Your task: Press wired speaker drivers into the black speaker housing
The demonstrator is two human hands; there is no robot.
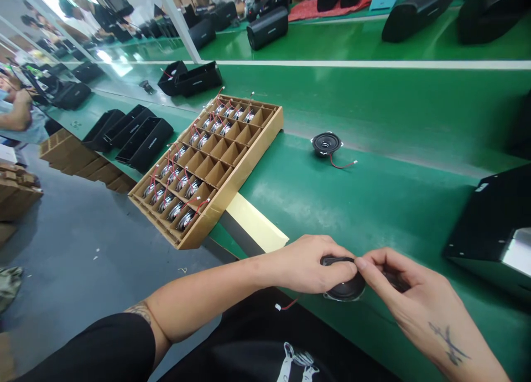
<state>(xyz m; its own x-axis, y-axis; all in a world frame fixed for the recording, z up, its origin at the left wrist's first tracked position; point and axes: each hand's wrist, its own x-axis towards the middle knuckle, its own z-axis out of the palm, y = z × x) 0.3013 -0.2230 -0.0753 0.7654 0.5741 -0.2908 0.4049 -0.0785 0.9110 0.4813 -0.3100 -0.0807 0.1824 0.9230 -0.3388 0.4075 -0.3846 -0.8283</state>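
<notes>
My left hand [309, 263] and my right hand [398, 282] meet over a small round black speaker driver [346, 289] that rests on the green bench near its front edge. Both hands pinch it at the top. Its thin red wire with a white plug [284, 305] trails off to the left over the bench edge. A second speaker driver [326, 144] with a red wire lies alone farther back on the bench. A cardboard tray with dividers [244, 166] sits left of centre, many of its cells holding drivers with red wires.
A black speaker cabinet [485, 227] stands at the right edge. More black cabinets [136, 136] lie on the belt at left and across the far bench. Stacked cardboard trays [78, 161] sit on the floor at left. Other people work at the far left.
</notes>
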